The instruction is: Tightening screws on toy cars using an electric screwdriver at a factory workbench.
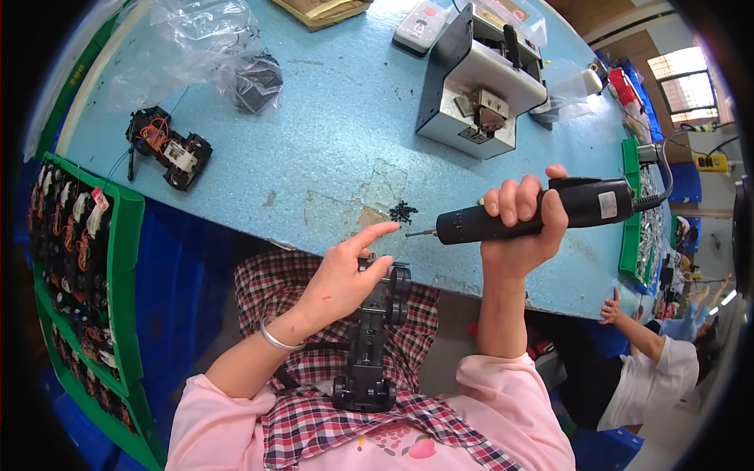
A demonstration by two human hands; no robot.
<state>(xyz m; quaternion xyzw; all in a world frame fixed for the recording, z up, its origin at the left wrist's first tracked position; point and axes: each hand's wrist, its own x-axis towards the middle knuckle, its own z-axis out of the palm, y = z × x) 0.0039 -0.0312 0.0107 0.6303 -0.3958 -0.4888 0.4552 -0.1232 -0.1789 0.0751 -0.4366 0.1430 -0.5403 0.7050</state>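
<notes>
My right hand [522,216] is wrapped round a black electric screwdriver [463,224], held level over the table with its bit pointing left. The bit's tip is close to a small pile of black screws [404,212] near the table's front edge. My left hand [345,275] has its index finger stretched toward the bit and the screws, thumb apart from it. Below that hand, a black toy car chassis [366,345] with wheels at both ends rests on my checked apron [275,279], its far end against the table edge. My left hand partly hides the chassis's far end.
A grey metal machine [483,94] stands on the blue table [330,102] beside a white box [421,27]. At left lie a wired car chassis [169,149] and plastic bags [188,55]. Green crates [126,290] of wired parts stand left; another green tray [631,251] is right, near a co-worker [652,369].
</notes>
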